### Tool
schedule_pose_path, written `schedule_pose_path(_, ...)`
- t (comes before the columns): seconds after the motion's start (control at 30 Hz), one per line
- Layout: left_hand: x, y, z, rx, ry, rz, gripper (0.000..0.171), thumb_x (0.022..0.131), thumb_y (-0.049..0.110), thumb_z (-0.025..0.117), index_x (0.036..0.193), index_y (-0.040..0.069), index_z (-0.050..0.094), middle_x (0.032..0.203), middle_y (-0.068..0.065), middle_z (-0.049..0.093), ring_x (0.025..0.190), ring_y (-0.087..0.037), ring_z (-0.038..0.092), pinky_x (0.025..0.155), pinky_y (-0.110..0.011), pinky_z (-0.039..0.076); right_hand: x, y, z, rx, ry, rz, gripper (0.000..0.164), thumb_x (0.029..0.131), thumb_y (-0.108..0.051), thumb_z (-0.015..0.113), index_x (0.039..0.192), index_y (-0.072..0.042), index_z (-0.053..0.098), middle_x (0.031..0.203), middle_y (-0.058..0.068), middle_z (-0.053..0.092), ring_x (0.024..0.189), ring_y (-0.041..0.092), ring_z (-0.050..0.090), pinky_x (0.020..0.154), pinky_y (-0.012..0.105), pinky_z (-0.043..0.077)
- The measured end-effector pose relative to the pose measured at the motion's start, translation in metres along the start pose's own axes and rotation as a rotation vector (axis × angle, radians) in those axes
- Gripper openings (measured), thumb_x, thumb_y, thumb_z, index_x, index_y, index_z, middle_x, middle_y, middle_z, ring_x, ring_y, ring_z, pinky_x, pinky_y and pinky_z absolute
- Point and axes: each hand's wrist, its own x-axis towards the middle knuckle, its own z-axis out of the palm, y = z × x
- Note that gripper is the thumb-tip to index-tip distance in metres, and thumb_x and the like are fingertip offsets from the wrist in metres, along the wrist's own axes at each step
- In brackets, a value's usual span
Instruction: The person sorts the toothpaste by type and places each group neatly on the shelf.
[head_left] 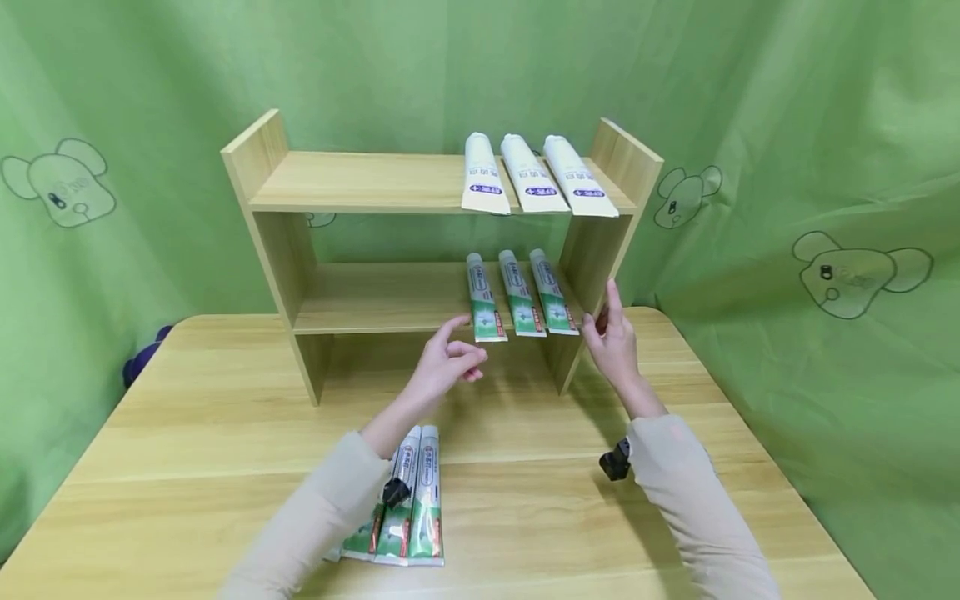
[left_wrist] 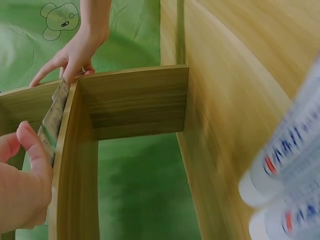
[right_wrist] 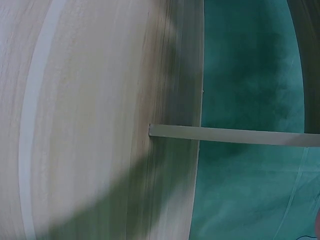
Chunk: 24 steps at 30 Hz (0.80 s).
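My left hand (head_left: 446,362) is just in front of the middle shelf, index finger extended and the other fingers loosely bent, holding nothing. Its fingertips are close to the leftmost of three green-and-white toothpaste tubes (head_left: 487,304), which lie side by side at the shelf's right end, flat ends slightly over the front edge. My right hand (head_left: 615,346) touches the right side panel (head_left: 600,258) of the wooden rack, index finger pointing up along it. In the left wrist view, that right hand (left_wrist: 80,55) lies along the panel's edge beside the tubes.
Three white tubes (head_left: 525,171) with purple logos lie on the top shelf's right part. Several more green-and-white tubes (head_left: 427,500) lie on the table (head_left: 525,517), partly hidden by my left forearm. A green curtain (head_left: 825,167) hangs behind and beside the table.
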Motion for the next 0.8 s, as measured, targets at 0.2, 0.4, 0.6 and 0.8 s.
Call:
schedule_pose_path(0.2,-0.024,0.003,-0.028,0.075,-0.11,0.007,0.057,0.085,-0.001,0.058,0.137,0.005,0.034,0.086,-0.008,0.063,0.065,-0.013,0.06,0.066,-0.022,0.055,0.003,0.005,-0.008,0.016,-0.066,-0.049,0.082,0.082,0.004,0.056,0.146,-0.027,0.014,0.063,0.013,0.047,0.054,0.018,0.041,0.045,0.02,0.035)
schedule_pose_path(0.4,-0.049,-0.001,-0.064,0.098,-0.139,-0.026,0.054,0.087,0.002,0.056,0.135,0.002,0.033,0.085,-0.003,0.062,0.067,-0.011,0.059,0.068,-0.023,0.055,0.007,0.009,-0.023,0.002,-0.17,-0.09,0.062,0.093,-0.031,0.05,0.145,-0.018,0.019,0.071,0.017,0.052,0.058,0.022,0.048,0.05,0.022,0.041)
schedule_pose_path(0.6,-0.07,-0.007,-0.091,0.107,-0.105,-0.069,0.054,0.087,0.002,0.055,0.135,-0.001,0.031,0.083,0.001,0.062,0.066,-0.01,0.059,0.067,-0.022,0.055,0.015,0.011,-0.031,-0.002,-0.217,-0.122,0.075,0.084,-0.004,0.064,0.144,-0.012,0.02,0.075,0.018,0.055,0.057,0.023,0.051,0.05,0.024,0.046)
schedule_pose_path(0.8,-0.089,-0.013,-0.109,0.102,-0.098,-0.101,0.055,0.087,0.002,0.055,0.135,-0.003,0.029,0.082,0.002,0.062,0.066,-0.009,0.059,0.065,-0.02,0.054,0.024,0.011,-0.036,-0.009,-0.231,-0.148,0.095,0.07,0.01,0.069,0.146,-0.014,0.017,0.074,0.018,0.056,0.055,0.027,0.053,0.047,0.035,0.049)
